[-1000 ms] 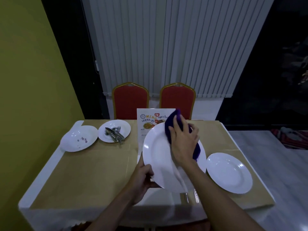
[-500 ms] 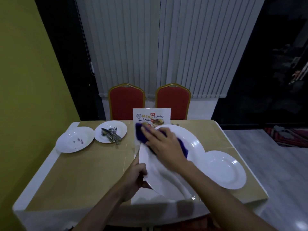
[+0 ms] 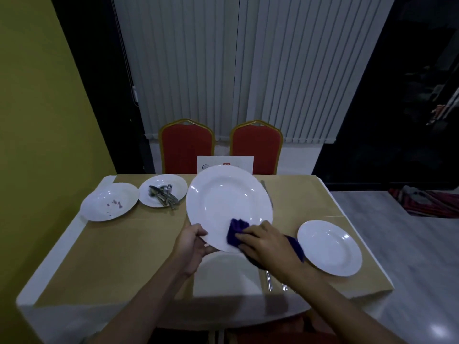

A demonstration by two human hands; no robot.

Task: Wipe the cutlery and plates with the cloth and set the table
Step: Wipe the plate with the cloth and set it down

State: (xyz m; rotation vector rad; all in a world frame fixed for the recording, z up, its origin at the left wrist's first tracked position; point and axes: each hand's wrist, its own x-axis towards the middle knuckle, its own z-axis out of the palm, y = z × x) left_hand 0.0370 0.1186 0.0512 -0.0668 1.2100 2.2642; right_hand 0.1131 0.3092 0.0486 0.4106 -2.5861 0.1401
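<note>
At frame centre we see a large plate; left lie two plates, cutlery on one; a plate lower right.

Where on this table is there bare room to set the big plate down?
Barest: the brown table cover on the near left, between the stained plate and the left hand. Crowded: far left with the cutlery plate, near right with the small plate.
</note>
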